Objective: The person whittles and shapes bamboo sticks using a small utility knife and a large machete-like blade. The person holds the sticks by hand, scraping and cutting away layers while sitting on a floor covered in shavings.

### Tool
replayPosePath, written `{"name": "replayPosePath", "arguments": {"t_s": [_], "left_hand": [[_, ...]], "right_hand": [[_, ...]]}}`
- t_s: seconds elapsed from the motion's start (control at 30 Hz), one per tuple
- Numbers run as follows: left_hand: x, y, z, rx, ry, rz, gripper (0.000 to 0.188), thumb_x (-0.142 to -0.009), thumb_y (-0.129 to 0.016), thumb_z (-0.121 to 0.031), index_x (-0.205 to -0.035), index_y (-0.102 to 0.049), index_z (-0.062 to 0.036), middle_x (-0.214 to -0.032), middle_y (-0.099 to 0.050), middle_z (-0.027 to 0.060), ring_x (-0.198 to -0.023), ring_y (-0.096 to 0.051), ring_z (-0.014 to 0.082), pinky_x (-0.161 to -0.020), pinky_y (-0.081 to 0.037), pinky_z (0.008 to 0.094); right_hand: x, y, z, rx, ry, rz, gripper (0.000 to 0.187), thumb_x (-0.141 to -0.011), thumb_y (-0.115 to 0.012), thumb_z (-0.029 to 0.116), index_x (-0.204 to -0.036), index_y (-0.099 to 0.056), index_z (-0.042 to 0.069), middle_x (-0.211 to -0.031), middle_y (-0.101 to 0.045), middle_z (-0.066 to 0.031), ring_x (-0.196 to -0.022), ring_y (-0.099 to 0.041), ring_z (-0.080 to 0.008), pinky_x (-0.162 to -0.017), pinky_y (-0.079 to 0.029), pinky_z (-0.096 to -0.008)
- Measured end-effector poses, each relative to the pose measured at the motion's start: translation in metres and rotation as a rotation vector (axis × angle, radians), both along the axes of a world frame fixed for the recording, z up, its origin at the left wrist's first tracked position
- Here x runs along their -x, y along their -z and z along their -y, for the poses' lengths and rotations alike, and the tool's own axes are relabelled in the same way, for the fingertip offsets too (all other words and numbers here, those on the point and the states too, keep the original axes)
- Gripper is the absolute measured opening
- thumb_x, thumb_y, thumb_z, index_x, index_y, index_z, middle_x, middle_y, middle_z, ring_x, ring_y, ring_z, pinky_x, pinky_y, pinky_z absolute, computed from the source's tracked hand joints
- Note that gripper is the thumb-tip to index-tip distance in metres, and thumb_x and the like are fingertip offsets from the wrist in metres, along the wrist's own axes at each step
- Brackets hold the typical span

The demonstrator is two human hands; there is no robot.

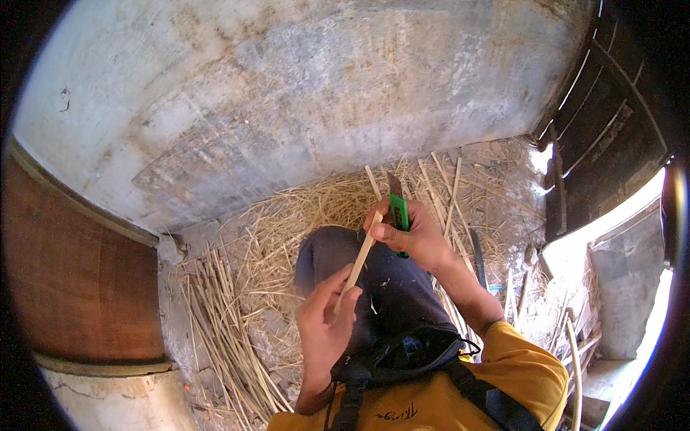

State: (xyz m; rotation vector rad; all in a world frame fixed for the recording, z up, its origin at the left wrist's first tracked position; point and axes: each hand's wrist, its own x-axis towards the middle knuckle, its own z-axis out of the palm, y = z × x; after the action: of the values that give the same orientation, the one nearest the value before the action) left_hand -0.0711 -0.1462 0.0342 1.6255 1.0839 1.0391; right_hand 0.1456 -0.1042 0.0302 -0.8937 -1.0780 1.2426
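Note:
A thin, pale strip of wood or bamboo (359, 263) slants between my two hands above my dark-trousered legs. My left hand (328, 313) pinches its lower end between thumb and fingers. Farther up, my right hand (410, 233) grips the strip's upper end with thumb and forefinger. That same hand also holds a green box cutter (398, 213), its blade extended and pointing away from me toward the wall. The palm and curled fingers hide part of the cutter's handle.
Straw-like shavings (327, 205) cover the floor ahead. A bundle of long thin strips (223, 334) lies at the left, with more strips (451, 194) at the right. A stained wall (323, 86) rises in front; a brown wooden panel (86, 280) stands left. Beside my right forearm is a dark curved object (477, 255).

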Motion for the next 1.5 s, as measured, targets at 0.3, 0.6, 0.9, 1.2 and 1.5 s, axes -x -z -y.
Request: {"name": "replayPosePath", "arguments": {"t_s": [0.3,0.6,0.9,1.2,1.5], "left_hand": [[0.0,0.006,-0.003,-0.139,0.006,0.015,0.033,-0.094,-0.071,-0.002,-0.126,-0.072,-0.0074,-0.087,-0.075,0.0078,-0.055,-0.056,0.0045,-0.047,-0.043,0.0211],[0.001,-0.005,-0.003,0.16,0.154,0.103,0.028,-0.102,-0.058,-0.003,-0.13,-0.065,0.0008,-0.092,-0.075,0.0106,-0.054,-0.054,0.0058,-0.05,-0.044,0.0216],[0.009,0.004,-0.005,0.325,0.358,0.051,0.03,-0.109,-0.048,-0.017,-0.13,-0.061,-0.0002,-0.076,-0.062,0.002,-0.061,-0.047,0.0044,-0.055,-0.037,0.0202],[0.008,0.006,-0.002,0.492,0.33,0.264,0.04,-0.112,-0.042,-0.034,-0.117,-0.062,0.0012,-0.068,-0.036,-0.0087,-0.056,-0.03,0.0017,-0.05,-0.025,0.0199],[0.006,0.006,-0.001,0.487,0.297,0.277,0.036,-0.112,-0.043,-0.032,-0.108,-0.062,-0.0009,-0.065,-0.036,-0.0088,-0.054,-0.031,0.001,-0.048,-0.026,0.0193]], "right_hand": [[-0.005,0.012,0.006,-0.015,0.023,-0.047,0.032,-0.091,-0.079,0.028,-0.11,-0.064,0.007,-0.096,-0.071,-0.0048,-0.061,-0.049,-0.0035,-0.049,-0.032,-0.0209],[-0.009,0.015,0.012,0.081,0.005,-0.155,0.025,-0.092,-0.079,0.024,-0.107,-0.067,0.009,-0.077,-0.06,0.0059,-0.061,-0.046,-0.0034,-0.051,-0.033,-0.0215],[-0.01,0.001,0.016,0.074,0.158,-0.125,0.025,-0.093,-0.077,0.024,-0.108,-0.066,0.008,-0.08,-0.065,0.004,-0.063,-0.049,-0.0037,-0.054,-0.037,-0.0217],[-0.007,-0.007,0.03,-0.05,-0.132,0.054,0.048,-0.099,-0.064,0.044,-0.126,-0.063,0.005,-0.1,-0.067,-0.0038,-0.081,-0.055,-0.0069,-0.067,-0.044,-0.0246],[-0.004,-0.029,0.03,-0.157,0.292,0.485,0.043,-0.088,-0.078,0.016,-0.129,-0.068,0.009,-0.09,-0.067,-0.0024,-0.074,-0.053,-0.0078,-0.066,-0.044,-0.0256]]}}
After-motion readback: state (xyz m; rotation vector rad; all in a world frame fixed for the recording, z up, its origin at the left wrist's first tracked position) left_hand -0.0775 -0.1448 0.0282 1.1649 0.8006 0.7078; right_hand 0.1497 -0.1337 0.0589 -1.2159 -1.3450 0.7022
